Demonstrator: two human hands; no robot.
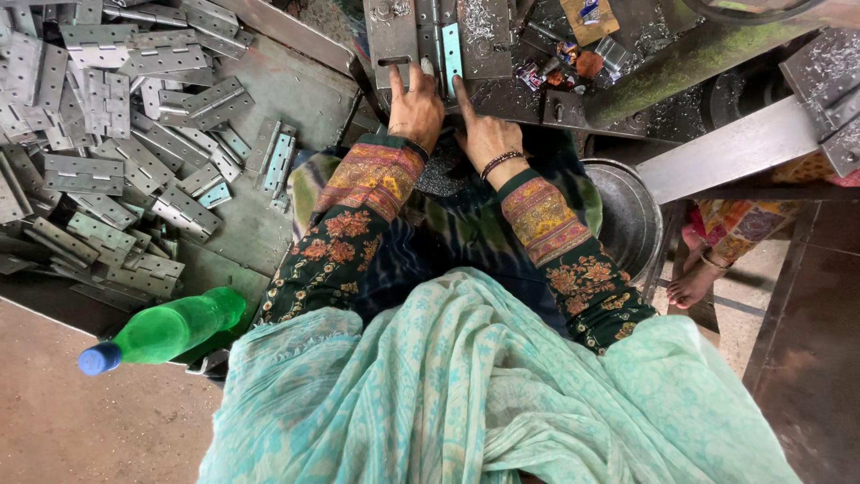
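My left hand (415, 108) and my right hand (485, 133) rest side by side on the metal bed of a machine (394, 36) at the top centre. Between their fingertips stands a pale blue-grey hinge leaf (452, 56), set upright against the machine's plates. The right index finger touches its lower edge; the left fingers press beside it, on the plate to its left. Both arms wear dark floral sleeves with orange cuffs, and a bracelet sits on the right wrist.
A heap of several metal hinges (107, 143) covers a tray at the left. A green plastic bottle (170, 330) with a blue cap lies at its near edge. A round steel bowl (627, 215) sits at the right, beside another person's bare foot (694, 285). Metal shavings litter the machine.
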